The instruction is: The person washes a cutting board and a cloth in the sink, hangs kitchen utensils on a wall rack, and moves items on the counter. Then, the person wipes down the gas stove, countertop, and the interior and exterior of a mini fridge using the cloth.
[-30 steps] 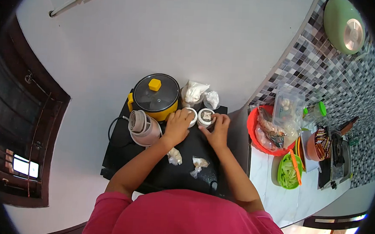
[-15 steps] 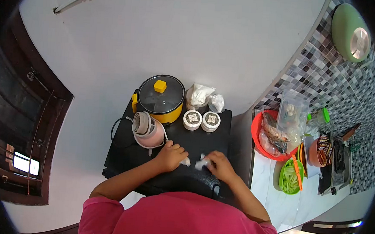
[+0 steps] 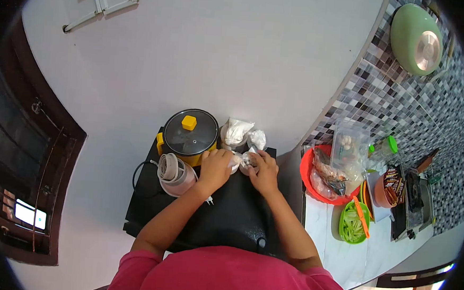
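My left hand (image 3: pixel 216 169) is closed, and a small crumpled white piece (image 3: pixel 236 159), tissue or thin plastic, shows at its fingertips. Beside it, my right hand (image 3: pixel 264 172) has its fingers bent around another crumpled whitish piece (image 3: pixel 247 158). Both hands are over the two round white jars, which they mostly cover; a bit of the left jar (image 3: pixel 234 169) shows between them. Just behind stand two containers with white bags, a larger white bag (image 3: pixel 238 130) and a smaller white bag (image 3: pixel 257 139). Whether the fingers touch the jar lids I cannot tell.
On the black tabletop (image 3: pixel 222 221), a yellow pot (image 3: pixel 193 134) with a glass lid and a pink-and-white appliance (image 3: pixel 176 174) stand at left. On the right counter are a red basket (image 3: pixel 307 176) with bagged food, a green bowl (image 3: pixel 353 227) of cut vegetables and an orange-handled tool (image 3: pixel 361 218).
Both hands have moved away from my body, from the table's front to the jars, with the white pieces at their fingers. The camera view has shifted slightly.
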Motion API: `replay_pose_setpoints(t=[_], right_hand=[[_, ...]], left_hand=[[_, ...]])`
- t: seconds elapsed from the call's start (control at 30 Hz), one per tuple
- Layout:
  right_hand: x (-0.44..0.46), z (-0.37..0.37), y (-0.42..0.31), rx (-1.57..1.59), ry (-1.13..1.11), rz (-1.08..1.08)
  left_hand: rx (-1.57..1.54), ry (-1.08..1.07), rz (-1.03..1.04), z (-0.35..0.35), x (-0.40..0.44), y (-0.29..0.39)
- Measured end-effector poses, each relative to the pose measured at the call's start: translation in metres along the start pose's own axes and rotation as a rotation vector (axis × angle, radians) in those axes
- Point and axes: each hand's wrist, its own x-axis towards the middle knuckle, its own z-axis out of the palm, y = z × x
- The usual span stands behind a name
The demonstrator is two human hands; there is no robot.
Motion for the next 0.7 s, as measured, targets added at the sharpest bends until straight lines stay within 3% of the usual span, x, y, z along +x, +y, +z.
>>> replay_pose_setpoints(t=[0.2, 0.37, 0.57, 0.7], right_hand=[[-0.013, -0.015, -0.006, 0.139, -0.006, 0.034], [-0.027, -0.028, -0.013, 0.152, 0.023, 0.025], [-0.058, -0.049, -0.012, 0.295, -0.003, 0.097], [-0.08, -0.075, -0.008, 0.342, 0.056, 0.053]], left_hand=[[0.154, 0.025, 0.052, 0.015, 0.003, 0.006], [0.098, -0.081, -0.146, 0.037, 0.001, -0.003], [-0.089, -0.053, -0.123, 0.001, -0.016, 0.021], [-0.149, -0.156, -0.134, -0.028, -0.053, 0.037]])
